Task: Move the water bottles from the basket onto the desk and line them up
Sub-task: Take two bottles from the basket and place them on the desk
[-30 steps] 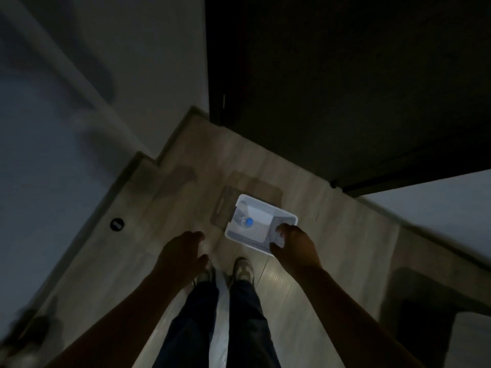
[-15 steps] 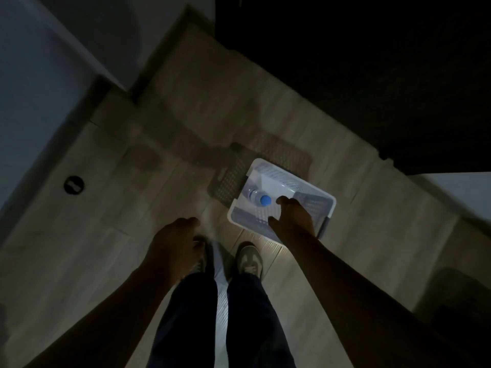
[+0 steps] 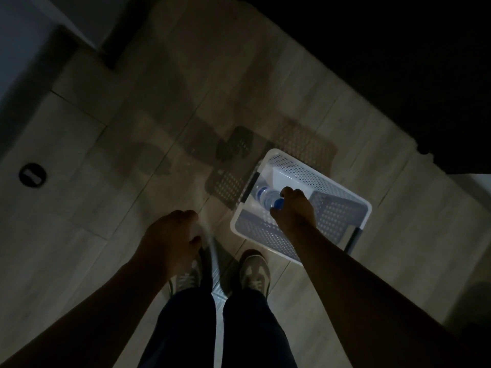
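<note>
Right hand (image 3: 293,211) grip clasping bottle (image 3: 265,195) inside basket (image 3: 337,213), near left wall, left hand (image 3: 170,235) slack above floor (image 3: 106,208)

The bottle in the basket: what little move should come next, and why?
Probably lift it straight up and out of the basket. The right hand has its fingers curled round the bottle near its blue cap, and the bottle lies on its side inside the white basket, which sits on the floor.
</note>
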A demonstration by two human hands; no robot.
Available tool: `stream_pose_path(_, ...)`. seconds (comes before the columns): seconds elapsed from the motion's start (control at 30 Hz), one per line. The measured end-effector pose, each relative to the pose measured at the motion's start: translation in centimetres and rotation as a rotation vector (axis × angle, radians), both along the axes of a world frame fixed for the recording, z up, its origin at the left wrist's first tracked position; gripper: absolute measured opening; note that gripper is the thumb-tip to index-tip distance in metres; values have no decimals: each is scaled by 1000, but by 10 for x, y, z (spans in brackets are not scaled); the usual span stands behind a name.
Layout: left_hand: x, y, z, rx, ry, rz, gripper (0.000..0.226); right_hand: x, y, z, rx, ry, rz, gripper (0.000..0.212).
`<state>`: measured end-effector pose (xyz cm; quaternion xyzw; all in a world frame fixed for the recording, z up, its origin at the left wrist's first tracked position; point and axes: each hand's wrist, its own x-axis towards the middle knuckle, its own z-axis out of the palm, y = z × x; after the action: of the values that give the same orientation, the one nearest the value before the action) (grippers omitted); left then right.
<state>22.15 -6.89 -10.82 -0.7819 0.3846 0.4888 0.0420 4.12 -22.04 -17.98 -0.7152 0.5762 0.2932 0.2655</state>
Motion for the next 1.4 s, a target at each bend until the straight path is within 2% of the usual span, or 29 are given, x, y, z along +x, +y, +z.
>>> stream_pose_path(0.3,5,-11,3,-25,-13,-13,34,-3,-4,3,-12,-52,-36,48)
stream_pose_path(0.53,1,-20,64,-29,26,4,42,-8,5,83,-62,-128,-20,47)
stream_pose_path(0.8,0,-15,205,-199,-24,82,45,-6,13,245,-54,-262,59,45)
stream_pose_path(0.97,-3,4,313,-188,-86,176,46,-2,22,371,-76,-408,131,47)
stream_pose_path(1.13,-24,38,416,-213,-104,424,48,3,35,497,-73,-614,261,43)
stream_pose_path(1.3,-45,72,498,-316,-181,602,46,7,57,584,-142,-786,415,44)
stream_pose_path(1.4,-51,102,544,-394,-249,657,44,22,70,634,-124,-810,517,41)
